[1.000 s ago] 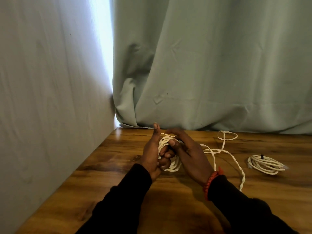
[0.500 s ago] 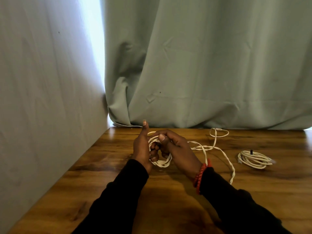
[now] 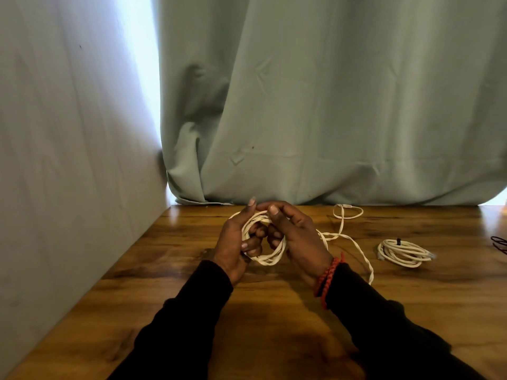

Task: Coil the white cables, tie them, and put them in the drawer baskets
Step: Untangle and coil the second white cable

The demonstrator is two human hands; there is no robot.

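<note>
Both hands hold a partly wound coil of white cable [image 3: 270, 259] just above the wooden table [image 3: 274, 311]. My left hand [image 3: 236, 242] grips the coil's left side, thumb pointing up. My right hand [image 3: 297, 237] grips the right side, thumb pressed on the top loops. The cable's loose tail [image 3: 356, 242] trails right across the table and loops near the curtain. A second white cable [image 3: 403, 249], coiled and tied with a black tie, lies flat to the right. No drawer baskets are in view.
A pale green curtain [image 3: 329, 105] hangs along the table's far edge. A grey wall [image 3: 68, 160] bounds the left side. The ends of a dark red cord [image 3: 499, 244] show at the right frame edge.
The coil has opened into a wider ring between my hands, and my right thumb now sits on its top. The view has shifted slightly, so everything sits a little more to the left.
</note>
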